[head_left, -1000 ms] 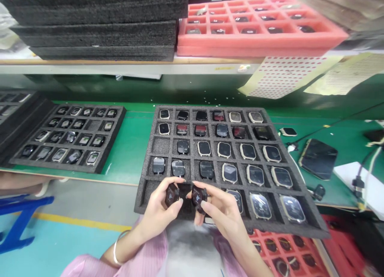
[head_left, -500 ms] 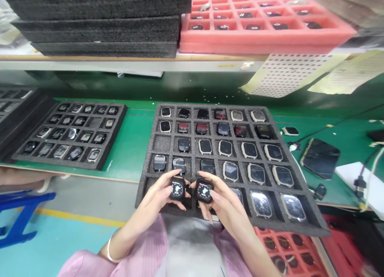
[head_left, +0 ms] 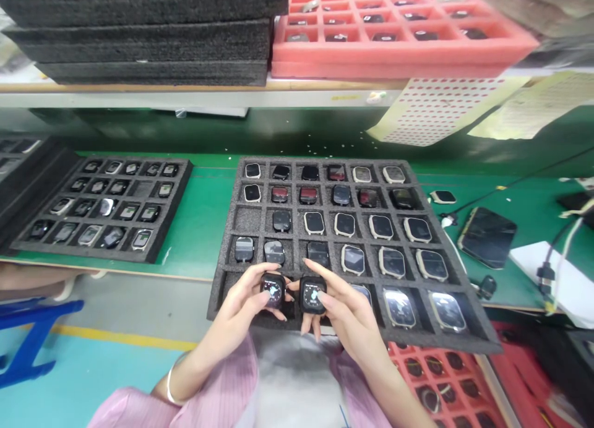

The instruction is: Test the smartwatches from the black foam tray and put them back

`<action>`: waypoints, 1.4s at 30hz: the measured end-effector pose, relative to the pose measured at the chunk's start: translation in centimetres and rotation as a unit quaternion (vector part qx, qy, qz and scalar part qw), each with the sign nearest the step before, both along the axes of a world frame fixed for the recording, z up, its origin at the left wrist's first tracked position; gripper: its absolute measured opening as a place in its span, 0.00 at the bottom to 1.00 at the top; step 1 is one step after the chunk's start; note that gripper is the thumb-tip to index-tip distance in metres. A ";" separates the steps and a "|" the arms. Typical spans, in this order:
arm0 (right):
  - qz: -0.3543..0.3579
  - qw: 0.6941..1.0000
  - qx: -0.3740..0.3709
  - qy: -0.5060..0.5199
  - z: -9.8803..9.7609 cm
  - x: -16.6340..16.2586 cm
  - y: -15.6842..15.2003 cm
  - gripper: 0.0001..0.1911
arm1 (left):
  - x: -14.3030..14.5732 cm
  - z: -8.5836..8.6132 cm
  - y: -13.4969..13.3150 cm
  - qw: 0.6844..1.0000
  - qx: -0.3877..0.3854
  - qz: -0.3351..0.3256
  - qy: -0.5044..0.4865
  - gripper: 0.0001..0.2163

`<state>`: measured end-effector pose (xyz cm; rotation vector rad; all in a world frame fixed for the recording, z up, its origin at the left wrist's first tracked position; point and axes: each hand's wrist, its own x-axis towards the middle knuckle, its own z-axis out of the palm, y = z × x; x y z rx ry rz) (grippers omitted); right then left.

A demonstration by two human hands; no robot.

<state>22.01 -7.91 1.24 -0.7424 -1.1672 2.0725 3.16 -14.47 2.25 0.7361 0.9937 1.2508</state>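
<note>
My left hand (head_left: 250, 298) is closed around a black smartwatch (head_left: 273, 290) with its screen lit, the thumb lying on the glass. In my right hand (head_left: 341, 301) is a second dark smartwatch (head_left: 312, 295), also lit, with the thumb at its right edge. The two watches are side by side, faces up, over the near edge of a dark grey foam tray (head_left: 248, 219). Smartwatch bodies without straps fill most of the tray's pockets, among them a silver one (head_left: 353, 259). My hands hide several of the nearest pockets.
Left stands another foam tray of watches (head_left: 153, 245). On the right lie a dark flat device (head_left: 488, 237), a loose watch (head_left: 443, 196) and cables. A shelf (head_left: 195, 98) above bears black foam stacks (head_left: 153, 51) and a pink foam tray (head_left: 403, 68). Another pink tray (head_left: 408, 385) is low at right.
The whole view has shifted slightly. Both hands still hold the watches, and my left thumb has moved further onto its watch's screen.
</note>
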 end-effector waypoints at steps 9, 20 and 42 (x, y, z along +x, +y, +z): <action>-0.020 0.996 0.044 -0.078 0.7 -0.4 -0.3 0.23 | -0.1 0.5 -0.3 0.999 -0.009 -0.001 0.032 0.14; 0.105 0.827 0.470 -0.291 0.8 -1.9 0.5 0.31 | -2.6 1.2 -1.4 0.997 -0.025 0.067 0.035 0.15; -0.045 0.642 0.580 -0.499 -0.4 7.8 1.2 0.22 | -3.5 0.7 -2.4 0.991 -0.017 0.059 0.120 0.30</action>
